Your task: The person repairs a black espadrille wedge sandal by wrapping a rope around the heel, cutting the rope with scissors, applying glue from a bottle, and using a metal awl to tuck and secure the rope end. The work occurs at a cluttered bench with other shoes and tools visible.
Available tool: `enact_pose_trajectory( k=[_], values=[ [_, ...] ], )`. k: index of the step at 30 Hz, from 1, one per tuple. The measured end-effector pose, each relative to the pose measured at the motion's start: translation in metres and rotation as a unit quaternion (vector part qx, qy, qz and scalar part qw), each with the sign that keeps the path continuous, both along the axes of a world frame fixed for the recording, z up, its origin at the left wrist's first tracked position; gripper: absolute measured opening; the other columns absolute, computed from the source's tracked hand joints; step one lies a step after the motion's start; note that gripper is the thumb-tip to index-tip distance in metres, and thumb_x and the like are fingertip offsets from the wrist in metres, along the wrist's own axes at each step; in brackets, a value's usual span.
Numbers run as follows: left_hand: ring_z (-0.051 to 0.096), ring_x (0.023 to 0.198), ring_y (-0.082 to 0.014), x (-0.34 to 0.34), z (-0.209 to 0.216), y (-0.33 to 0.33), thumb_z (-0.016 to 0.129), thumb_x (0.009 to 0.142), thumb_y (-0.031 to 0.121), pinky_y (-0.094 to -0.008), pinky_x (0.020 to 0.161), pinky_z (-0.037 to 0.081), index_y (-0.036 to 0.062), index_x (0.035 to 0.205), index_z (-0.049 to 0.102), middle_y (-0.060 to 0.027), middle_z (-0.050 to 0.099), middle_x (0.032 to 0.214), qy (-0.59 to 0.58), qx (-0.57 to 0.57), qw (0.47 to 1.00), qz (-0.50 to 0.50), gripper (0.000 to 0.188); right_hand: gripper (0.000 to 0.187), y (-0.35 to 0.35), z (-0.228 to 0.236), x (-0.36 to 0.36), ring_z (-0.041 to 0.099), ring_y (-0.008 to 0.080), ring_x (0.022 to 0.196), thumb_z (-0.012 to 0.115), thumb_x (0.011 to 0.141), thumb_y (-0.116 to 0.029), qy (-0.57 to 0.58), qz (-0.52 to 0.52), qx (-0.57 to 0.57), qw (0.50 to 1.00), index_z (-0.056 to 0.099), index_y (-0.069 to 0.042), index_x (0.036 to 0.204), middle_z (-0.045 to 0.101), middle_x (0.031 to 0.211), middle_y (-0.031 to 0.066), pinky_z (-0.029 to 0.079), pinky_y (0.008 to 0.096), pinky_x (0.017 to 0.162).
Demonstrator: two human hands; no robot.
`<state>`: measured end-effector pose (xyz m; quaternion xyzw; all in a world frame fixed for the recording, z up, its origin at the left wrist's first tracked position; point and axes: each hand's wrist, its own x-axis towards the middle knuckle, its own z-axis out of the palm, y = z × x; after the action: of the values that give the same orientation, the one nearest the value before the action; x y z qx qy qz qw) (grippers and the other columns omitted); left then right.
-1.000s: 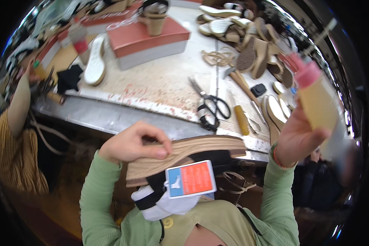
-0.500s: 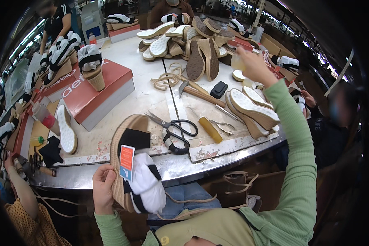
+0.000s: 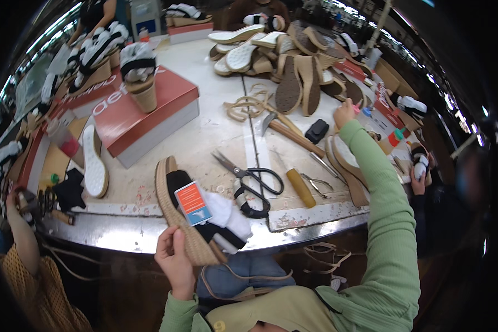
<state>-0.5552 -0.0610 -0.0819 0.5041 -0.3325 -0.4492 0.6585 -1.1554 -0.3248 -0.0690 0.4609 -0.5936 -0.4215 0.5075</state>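
1. Surface: stained white table (image 3: 216,124), metal front edge, ahead of left hand (image 3: 174,257). Beyond: dim room, strip lights (image 3: 59,27).
2. Left hand — thumb and fingers pinched on one wedge sandal (image 3: 181,216), tilted, just ahead of the hand.
3. Right hand (image 3: 346,113): stretched forward, beside one pink nozzle (image 3: 356,109); opening and grip — cannot tell.
4. Count, right of left hand: one scissors (image 3: 239,172), one hammer (image 3: 296,138), one awl (image 3: 300,188).
5. Ahead of left hand: one red box (image 3: 116,124), one sandal (image 3: 144,97) atop.

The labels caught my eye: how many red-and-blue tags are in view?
1: the tag on the sandal in the left hand. Others may be hidden.
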Motion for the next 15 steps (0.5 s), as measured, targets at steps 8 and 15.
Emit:
enact_pose_trajectory(
  k=[8,15],
  values=[
    [0.057,0.106,-0.0129,0.004,-0.003,0.013,0.065,0.086,-0.007,-0.0263,0.093,0.045,-0.0053,0.113,0.06,-0.0107,0.061,0.118,0.002,-0.026,0.998,-0.061,0.027,0.035,0.069,0.111,0.136,0.052,0.0308,0.121,0.064,0.076,-0.002,-0.356,0.183,0.052,0.915,0.07,-0.009,0.11,0.06,0.123,0.0126,0.026,0.0569,0.107],
    [0.058,0.112,-0.0171,0.019,-0.005,0.007,0.067,0.085,-0.005,-0.0293,0.097,0.046,-0.0055,0.114,0.062,-0.0216,0.055,0.134,-0.049,-0.019,0.996,-0.075,0.029,0.031,0.172,0.142,0.347,0.062,0.0299,0.111,0.072,0.079,-0.006,-0.701,0.477,0.119,0.516,0.068,-0.003,0.11,0.064,0.12,0.0156,0.046,0.0373,0.096]
  ],
)
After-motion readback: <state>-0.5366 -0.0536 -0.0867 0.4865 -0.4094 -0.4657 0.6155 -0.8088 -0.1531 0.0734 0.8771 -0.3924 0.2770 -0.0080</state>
